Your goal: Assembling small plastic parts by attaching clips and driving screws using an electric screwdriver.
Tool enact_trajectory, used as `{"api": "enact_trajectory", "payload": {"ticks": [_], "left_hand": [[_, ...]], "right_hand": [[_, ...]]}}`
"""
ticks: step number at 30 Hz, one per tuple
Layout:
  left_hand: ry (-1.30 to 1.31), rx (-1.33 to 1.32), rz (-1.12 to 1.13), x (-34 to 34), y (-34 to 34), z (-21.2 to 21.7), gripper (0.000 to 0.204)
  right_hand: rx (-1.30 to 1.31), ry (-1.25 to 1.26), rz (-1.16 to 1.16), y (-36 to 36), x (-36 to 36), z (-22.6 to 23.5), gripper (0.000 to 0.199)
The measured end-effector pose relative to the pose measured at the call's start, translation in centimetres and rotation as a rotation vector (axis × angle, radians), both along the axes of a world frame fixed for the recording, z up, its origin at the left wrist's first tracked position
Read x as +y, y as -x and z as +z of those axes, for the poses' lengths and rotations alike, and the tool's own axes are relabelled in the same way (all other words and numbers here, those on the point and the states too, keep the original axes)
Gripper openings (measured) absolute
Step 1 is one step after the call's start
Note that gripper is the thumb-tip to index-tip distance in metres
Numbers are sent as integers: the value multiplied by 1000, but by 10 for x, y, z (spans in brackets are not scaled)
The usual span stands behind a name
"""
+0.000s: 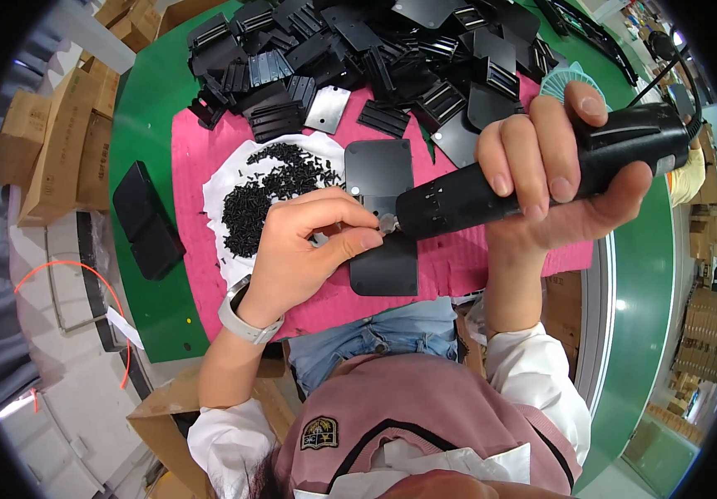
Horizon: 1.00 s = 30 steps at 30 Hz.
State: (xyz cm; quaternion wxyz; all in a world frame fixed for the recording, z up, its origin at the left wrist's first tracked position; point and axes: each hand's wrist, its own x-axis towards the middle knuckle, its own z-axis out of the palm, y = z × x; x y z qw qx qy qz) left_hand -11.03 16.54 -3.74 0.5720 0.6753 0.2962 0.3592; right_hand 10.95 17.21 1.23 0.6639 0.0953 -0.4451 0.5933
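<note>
My right hand is wrapped round a black electric screwdriver, held almost level with its tip pointing left. At that tip, the thumb and forefinger of my left hand are pinched together; what they hold, if anything, is too small to make out. Below the tip lies a flat black plate assembly with rounded corners, its middle partly covered by my fingers and the screwdriver. Left of it, many small black screws are heaped on a white cloth, partly behind my left hand.
A pink mat covers part of the green table. Black plates and brackets are piled along the far side. A black folded part lies at the left. The screwdriver's cord runs up at right. Cardboard boxes stand beyond the table's left edge.
</note>
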Motion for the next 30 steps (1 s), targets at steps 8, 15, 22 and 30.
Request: {"api": "enact_trajectory", "payload": {"ticks": [8, 15, 22, 30], "left_hand": [[-139, -2, 9, -1, -2, -3, 17], [-146, 356, 259, -1, -11, 2, 59], [-133, 511, 170, 5, -16, -1, 52], [-20, 467, 158, 3, -19, -6, 47]], "right_hand": [[-66, 12, -51, 3, -8, 3, 47], [-275, -67, -91, -29, -7, 12, 50], [-315, 76, -264, -7, -12, 6, 44], [-589, 142, -344, 0, -17, 10, 35]]}}
